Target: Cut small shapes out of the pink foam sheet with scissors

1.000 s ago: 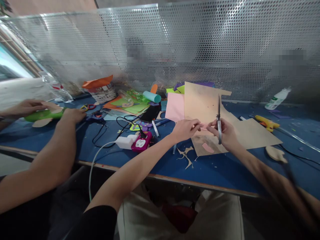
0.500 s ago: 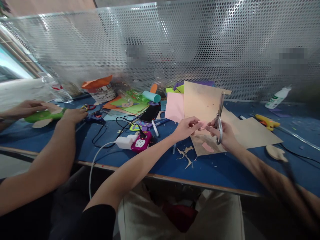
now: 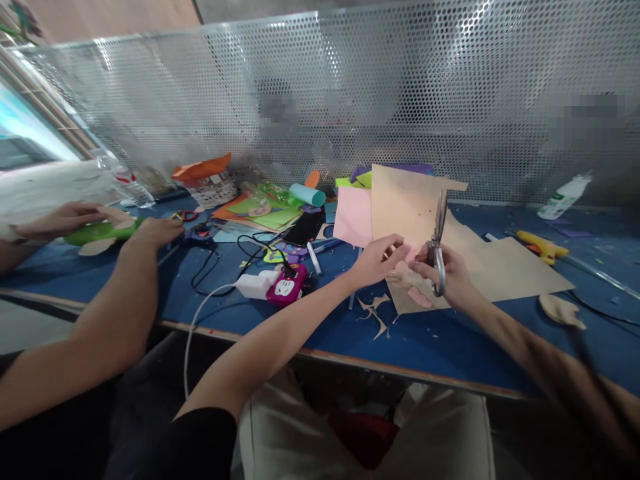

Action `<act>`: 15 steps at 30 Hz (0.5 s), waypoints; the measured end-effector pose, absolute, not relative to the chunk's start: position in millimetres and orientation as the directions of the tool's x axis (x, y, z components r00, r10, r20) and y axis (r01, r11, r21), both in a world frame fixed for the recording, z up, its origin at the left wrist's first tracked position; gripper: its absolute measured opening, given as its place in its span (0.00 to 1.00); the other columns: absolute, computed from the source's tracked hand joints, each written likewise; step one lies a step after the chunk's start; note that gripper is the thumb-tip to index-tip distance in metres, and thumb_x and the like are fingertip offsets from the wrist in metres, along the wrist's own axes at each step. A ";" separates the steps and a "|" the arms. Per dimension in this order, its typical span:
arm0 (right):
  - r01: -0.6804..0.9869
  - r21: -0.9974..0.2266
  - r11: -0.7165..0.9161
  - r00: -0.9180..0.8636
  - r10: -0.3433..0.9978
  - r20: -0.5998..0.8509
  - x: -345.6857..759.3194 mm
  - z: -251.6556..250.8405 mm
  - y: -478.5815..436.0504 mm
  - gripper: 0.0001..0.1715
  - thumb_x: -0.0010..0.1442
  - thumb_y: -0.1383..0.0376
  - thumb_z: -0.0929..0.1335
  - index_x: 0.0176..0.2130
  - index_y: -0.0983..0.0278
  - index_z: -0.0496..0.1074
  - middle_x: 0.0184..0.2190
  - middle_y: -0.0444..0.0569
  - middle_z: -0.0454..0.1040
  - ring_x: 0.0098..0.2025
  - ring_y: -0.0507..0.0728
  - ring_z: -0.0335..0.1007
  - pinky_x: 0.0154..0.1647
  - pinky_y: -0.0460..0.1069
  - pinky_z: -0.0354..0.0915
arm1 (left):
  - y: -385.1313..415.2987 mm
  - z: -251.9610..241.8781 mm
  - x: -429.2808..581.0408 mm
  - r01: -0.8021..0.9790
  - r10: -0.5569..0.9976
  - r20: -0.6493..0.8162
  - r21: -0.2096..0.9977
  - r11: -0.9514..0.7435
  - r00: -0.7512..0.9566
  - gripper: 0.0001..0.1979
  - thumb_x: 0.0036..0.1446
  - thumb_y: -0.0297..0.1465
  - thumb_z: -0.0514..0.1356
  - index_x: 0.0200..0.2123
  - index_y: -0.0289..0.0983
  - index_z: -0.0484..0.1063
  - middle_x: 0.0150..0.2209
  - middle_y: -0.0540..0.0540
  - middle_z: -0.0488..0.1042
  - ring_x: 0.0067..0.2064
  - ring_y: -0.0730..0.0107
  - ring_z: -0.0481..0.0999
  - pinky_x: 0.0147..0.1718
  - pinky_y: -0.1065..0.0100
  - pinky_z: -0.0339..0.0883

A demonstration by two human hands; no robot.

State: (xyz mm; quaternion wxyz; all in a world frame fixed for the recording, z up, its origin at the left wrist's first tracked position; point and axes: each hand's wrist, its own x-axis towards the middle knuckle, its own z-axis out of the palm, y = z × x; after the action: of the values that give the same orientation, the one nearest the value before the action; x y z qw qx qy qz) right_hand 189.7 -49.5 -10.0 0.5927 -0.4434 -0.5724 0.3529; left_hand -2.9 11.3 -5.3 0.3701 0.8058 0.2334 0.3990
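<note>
My left hand [image 3: 383,259] pinches a small pink piece [image 3: 411,251], paper or thin foam, between thumb and fingers. Close beside it, my right hand [image 3: 447,272] is closed around metal scissors [image 3: 439,243], whose blades point up and away from me. The thumb and forefinger of that hand come near the pink piece; whether they touch it I cannot tell. Below the hands, another pink cutout [image 3: 419,298] lies on a beige sheet [image 3: 520,263]. Behind them a larger beige sheet [image 3: 400,200] stands tilted next to a pink sheet [image 3: 353,217].
Beige scraps [image 3: 375,313] lie near the front edge of the blue table [image 3: 330,333]. Left are a magenta power adapter [image 3: 287,285], cables and a phone [image 3: 304,228]. A co-worker's hands [image 3: 157,230] work over a green piece. Right are a yellow glue gun [image 3: 543,247] and a white bottle [image 3: 565,197].
The whole view has shifted slightly, so things sit a little further right. My fingers have shifted slightly around the pink piece; the scissors stay in my right hand.
</note>
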 end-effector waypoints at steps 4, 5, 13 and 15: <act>0.109 -0.914 0.391 0.090 0.912 0.401 189.4 -5.9 -51.1 0.20 0.46 0.55 0.80 0.30 0.60 0.70 0.25 0.40 0.71 0.24 0.50 0.65 0.29 0.48 0.65 | 8.1 -9.2 1.1 0.065 0.662 0.448 0.798 -0.599 0.601 0.25 0.73 0.55 0.55 0.35 0.39 0.66 0.28 0.51 0.70 0.30 0.70 0.71 0.30 0.69 0.64; 0.121 -0.910 0.397 0.080 0.910 0.407 189.5 -5.6 -51.4 0.20 0.46 0.55 0.80 0.30 0.60 0.70 0.24 0.40 0.71 0.24 0.51 0.66 0.29 0.48 0.65 | 6.8 -9.4 2.1 0.073 0.664 0.450 0.794 -0.603 0.597 0.26 0.73 0.55 0.54 0.34 0.39 0.66 0.27 0.50 0.70 0.30 0.70 0.71 0.30 0.69 0.64; 0.255 -0.860 0.443 0.009 0.888 0.460 199.6 -13.8 -45.4 0.13 0.56 0.57 0.73 0.40 0.59 0.71 0.35 0.45 0.75 0.26 0.51 0.64 0.28 0.48 0.63 | 4.8 -5.7 -0.1 -0.027 0.775 0.515 0.838 -0.544 0.365 0.28 0.72 0.56 0.56 0.32 0.38 0.67 0.26 0.51 0.71 0.26 0.75 0.67 0.27 0.70 0.61; 0.245 -0.861 0.446 -0.053 0.893 0.447 207.2 -15.1 -42.3 0.13 0.58 0.56 0.70 0.42 0.58 0.70 0.36 0.47 0.75 0.26 0.52 0.65 0.29 0.49 0.64 | 7.3 -6.3 -1.2 -0.097 0.792 0.523 0.848 -0.521 0.316 0.28 0.71 0.56 0.57 0.31 0.38 0.67 0.27 0.51 0.71 0.25 0.77 0.66 0.26 0.71 0.60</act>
State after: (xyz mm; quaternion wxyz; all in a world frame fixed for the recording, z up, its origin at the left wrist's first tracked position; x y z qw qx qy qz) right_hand 207.2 -42.3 -15.1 0.5363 -0.4310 -0.6598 0.3021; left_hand -1.2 7.3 -6.3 0.4205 0.6935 0.2503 0.5287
